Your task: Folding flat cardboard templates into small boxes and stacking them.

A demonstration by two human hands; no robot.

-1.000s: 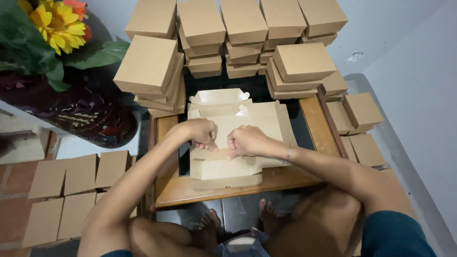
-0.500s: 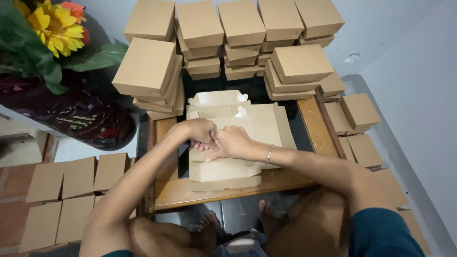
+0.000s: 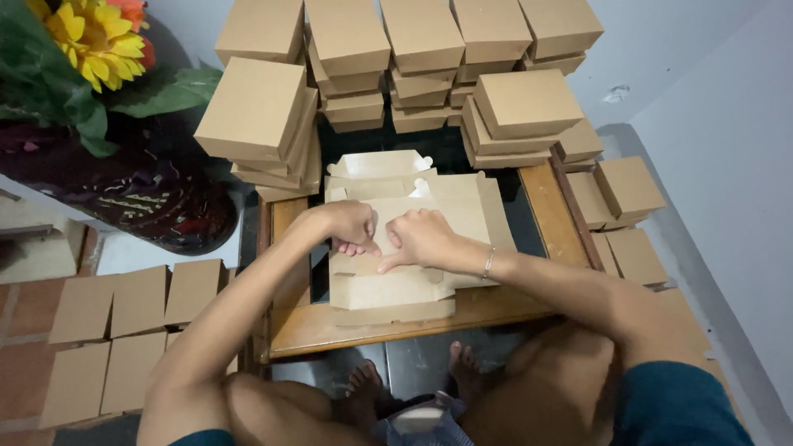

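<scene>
A flat brown cardboard box blank [image 3: 388,285] lies on top of a stack of similar blanks on a low wooden table [image 3: 330,326]. My left hand [image 3: 347,225] and my right hand [image 3: 423,238] sit close together over its middle. Both press and pinch a flap of the blank, thumbs and fingertips nearly touching. A thin bracelet circles my right wrist. The fold under the fingers is hidden.
Stacks of folded brown boxes [image 3: 264,116] stand behind the table and to its right [image 3: 628,190]. More boxes line the floor at the left [image 3: 116,318]. A dark patterned pot with yellow flowers [image 3: 99,49] stands at the far left. My bare feet rest under the table's front edge.
My right hand has moved left to meet my left hand over the blank's middle. The view has drifted slightly.
</scene>
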